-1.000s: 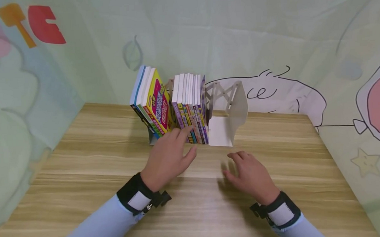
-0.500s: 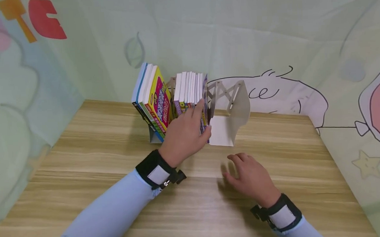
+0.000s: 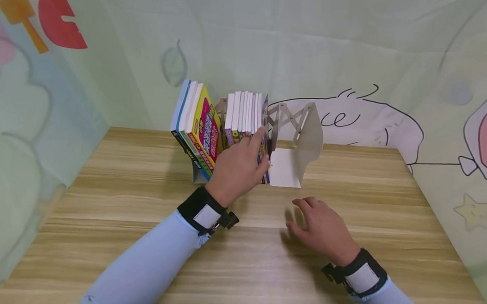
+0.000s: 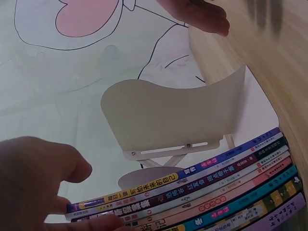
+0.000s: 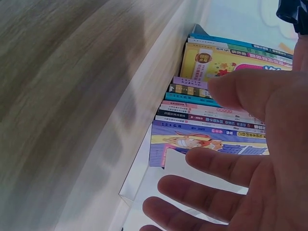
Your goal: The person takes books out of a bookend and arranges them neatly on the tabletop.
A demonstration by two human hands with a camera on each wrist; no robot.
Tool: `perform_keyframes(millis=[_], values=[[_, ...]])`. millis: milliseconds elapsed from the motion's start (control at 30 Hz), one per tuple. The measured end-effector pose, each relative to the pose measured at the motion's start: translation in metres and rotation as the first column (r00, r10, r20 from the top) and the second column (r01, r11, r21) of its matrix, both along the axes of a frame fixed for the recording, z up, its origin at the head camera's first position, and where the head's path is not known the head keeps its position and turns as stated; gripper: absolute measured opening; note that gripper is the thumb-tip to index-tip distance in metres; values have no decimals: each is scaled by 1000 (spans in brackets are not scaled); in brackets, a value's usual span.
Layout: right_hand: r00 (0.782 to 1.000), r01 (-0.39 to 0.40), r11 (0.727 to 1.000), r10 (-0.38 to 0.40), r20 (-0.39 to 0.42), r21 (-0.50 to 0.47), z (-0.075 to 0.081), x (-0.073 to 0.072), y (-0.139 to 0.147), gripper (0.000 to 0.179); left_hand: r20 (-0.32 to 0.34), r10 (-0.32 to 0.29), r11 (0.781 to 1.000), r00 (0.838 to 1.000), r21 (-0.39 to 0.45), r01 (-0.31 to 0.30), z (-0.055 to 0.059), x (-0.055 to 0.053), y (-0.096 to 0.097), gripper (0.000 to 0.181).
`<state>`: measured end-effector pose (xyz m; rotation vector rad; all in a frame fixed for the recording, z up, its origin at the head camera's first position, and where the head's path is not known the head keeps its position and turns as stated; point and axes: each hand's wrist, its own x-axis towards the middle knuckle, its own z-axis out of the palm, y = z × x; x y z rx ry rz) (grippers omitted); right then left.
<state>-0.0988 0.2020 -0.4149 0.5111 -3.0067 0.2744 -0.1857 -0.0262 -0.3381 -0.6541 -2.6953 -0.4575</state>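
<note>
My left hand reaches over a row of thin books, its index finger extended toward the top of the right end of the row. In the left wrist view, its fingers lie at the upper ends of the spines, with the thumb apart from them. The thin books stand nearly upright in a light metal bookshelf rack. My right hand hovers in front of the rack with loosely bent fingers and holds nothing. In the right wrist view, a purple illustrated cover faces the rack's right section.
Several larger books, a yellow one outermost, lean left in the rack's left section. The rack's right side panel stands past a bookless section. A wooden table lies beneath, with a printed cloth backdrop behind.
My left hand has moved right and slightly up along the thin books, from the middle of their spines to the row's right end. My right hand stays in place.
</note>
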Motion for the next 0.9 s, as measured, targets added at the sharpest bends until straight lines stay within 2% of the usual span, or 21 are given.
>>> perform_keyframes(millis=[200,333,433,533,633,733,900], values=[[1000,-7,1000,7,2,-4,-2,0,0,55,0,-28,998,1000,50,28,-2,4,0,50],[1000,-5,1000,5,-6,-10,-2,0,0,55,-72,-46,996,996,72,51,-2,6,2,30],[1000,1,1000,-1,0,-11,-2,0,-1,55,-116,-44,995,992,89,54,-2,7,3,22],[1000,2,1000,-2,12,-11,-1,0,-1,55,-102,-45,990,994,129,58,-3,8,4,18],[1000,1,1000,0,15,-10,-2,0,-1,55,-44,-67,984,997,162,73,-5,9,4,25],[1000,-3,1000,3,7,-11,-4,-1,0,55,-15,-83,987,996,137,85,-9,9,5,33],[1000,-15,1000,15,-9,-15,-4,-1,1,54,-46,-77,996,996,42,79,-14,11,5,23]])
